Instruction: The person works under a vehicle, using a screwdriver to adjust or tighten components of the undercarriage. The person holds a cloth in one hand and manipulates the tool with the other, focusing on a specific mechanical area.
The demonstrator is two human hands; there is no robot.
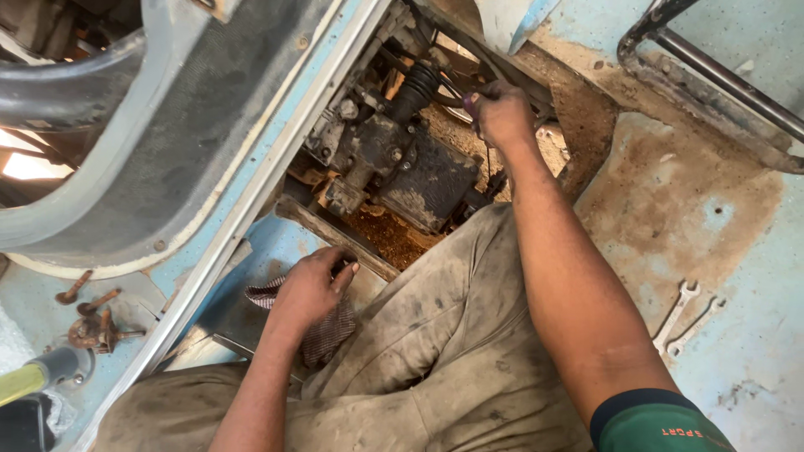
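My right hand reaches into an opening in a blue, rusty vehicle floor, closed around a slim tool with a dark reddish handle next to a black rubber boot. Just left of it sits a greasy black gearbox housing with bolts. My left hand rests on the edge of the opening, pressing on a checked rag, fingers curled on the rim. My dirty trouser legs fill the lower middle.
Two spanners lie on the rusty floor at the right. Rusty bolts and brackets lie at the lower left, near a yellow-handled tool. A metal tube frame crosses the top right. A grey curved panel stands at the left.
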